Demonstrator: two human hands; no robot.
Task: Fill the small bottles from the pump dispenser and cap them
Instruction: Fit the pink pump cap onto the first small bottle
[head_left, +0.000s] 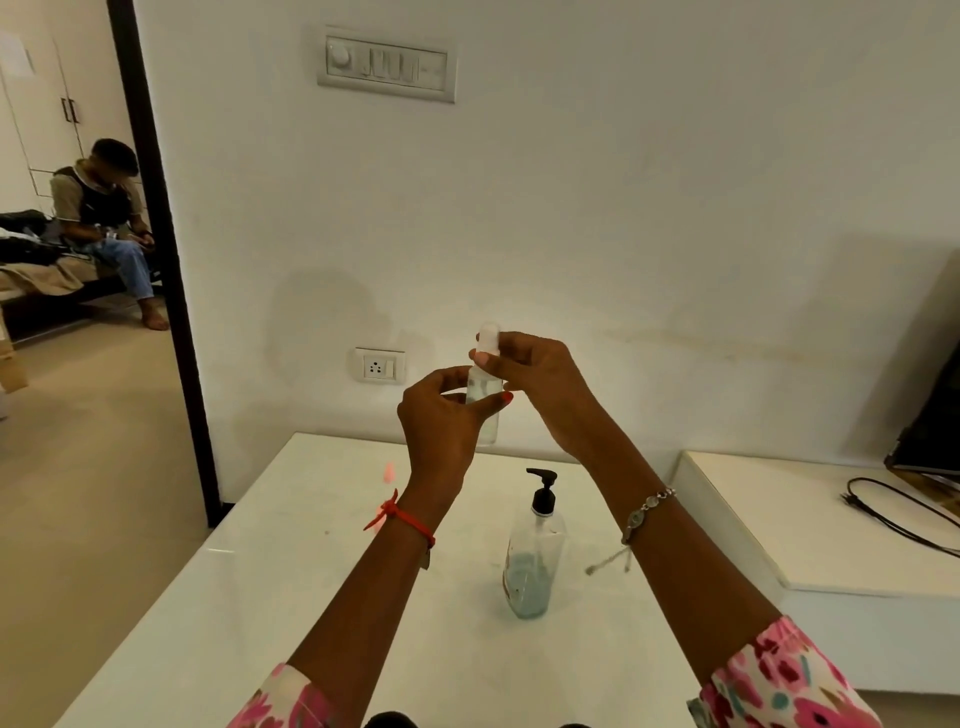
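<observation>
Watching the head feed from my desk, left to right. Far left, through the dark door frame (156, 260), a person (101, 223) sits on a bed in the next room, well away from the work. On the wall there's a switch panel (387, 63) up high and a wall socket (380, 366) lower down, just left of the hands. The white table (291, 545) fills the bottom of the view.

Both hands are raised in front of the wall, above the table's far edge. The left hand (441, 415), red thread (402, 519) on its wrist, wraps fingers and thumb round the body of the small bottle (485, 395), which is upright and clear. Those fingers hide part of it. The right hand (540, 379), with a bracelet (649, 512), pinches the white cap (489, 338) on top of the bottle. I can't tell if it's screwed tight.

The pump dispenser (532, 551) stands on the table between the forearms, nearer the right one, with some liquid in the bottom. Off right there's a lower white unit (831, 530) with a black cable (893, 512) and a dark screen (935, 415).
</observation>
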